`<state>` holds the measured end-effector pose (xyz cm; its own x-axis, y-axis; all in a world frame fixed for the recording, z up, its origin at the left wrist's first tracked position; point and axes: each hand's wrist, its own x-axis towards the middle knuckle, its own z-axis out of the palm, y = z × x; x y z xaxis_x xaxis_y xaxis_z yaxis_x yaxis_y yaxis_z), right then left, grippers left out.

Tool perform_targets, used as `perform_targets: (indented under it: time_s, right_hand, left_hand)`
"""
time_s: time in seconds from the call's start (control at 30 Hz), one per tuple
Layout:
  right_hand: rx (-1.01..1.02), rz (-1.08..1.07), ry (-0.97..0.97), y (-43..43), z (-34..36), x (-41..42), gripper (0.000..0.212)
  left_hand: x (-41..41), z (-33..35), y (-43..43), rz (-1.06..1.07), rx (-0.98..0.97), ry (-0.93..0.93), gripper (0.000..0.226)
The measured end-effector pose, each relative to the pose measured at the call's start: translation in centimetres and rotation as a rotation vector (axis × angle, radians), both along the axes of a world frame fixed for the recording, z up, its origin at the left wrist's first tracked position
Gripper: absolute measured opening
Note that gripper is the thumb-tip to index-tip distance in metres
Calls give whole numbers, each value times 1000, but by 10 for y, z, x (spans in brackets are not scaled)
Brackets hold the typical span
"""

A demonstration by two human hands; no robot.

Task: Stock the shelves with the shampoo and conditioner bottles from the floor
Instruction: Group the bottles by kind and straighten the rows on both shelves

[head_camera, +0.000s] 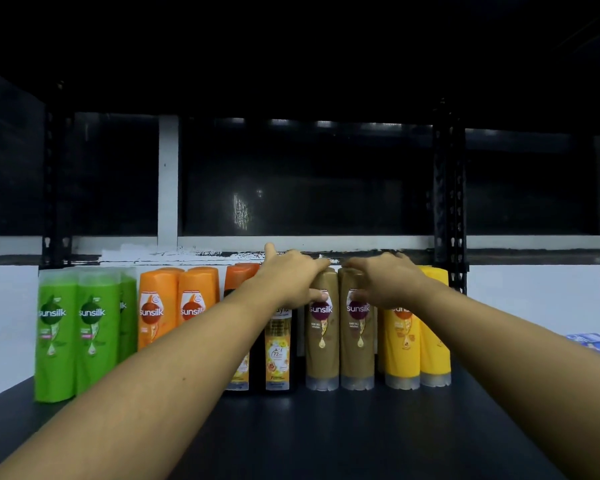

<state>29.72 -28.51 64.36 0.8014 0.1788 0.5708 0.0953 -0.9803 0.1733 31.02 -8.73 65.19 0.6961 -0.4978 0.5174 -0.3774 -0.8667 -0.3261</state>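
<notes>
My left grip (291, 277) curls over the top of the left tan bottle (321, 341), my right grip (385, 280) over the right tan bottle (357, 341). Both read "sunsilk" and stand touching, mid-row at the back of the shelf (326, 438). The green bottles (54, 334), orange bottles (156, 306) and yellow bottles (400, 351) carry the same name; the black bottle (278, 355) shows "72". Dark shelf board runs from the row toward me.
</notes>
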Motion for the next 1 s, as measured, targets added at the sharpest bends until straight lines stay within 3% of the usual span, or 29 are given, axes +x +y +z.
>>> perform_targets:
  time_s: [0.13,0.4,0.57,0.83,1.0]
  right_hand:
    - [4,92,-52,4,12,-13,61]
    - [41,285,23,64,36,-24,62]
    - [-118,207,25,103,25,-12,68]
    - [-42,184,39,118,13,3,56]
    - [-33,166,72,120,15,5,59]
  left_hand:
    - [-9,16,29,7,-39,21,62]
    - [-25,39,96,154,-22,94,66]
    - [-22,29,113,207,25,102,67]
    - [-8,17,124,153,-1,59,53]
    - [-9,9,130,106,-38,75,56]
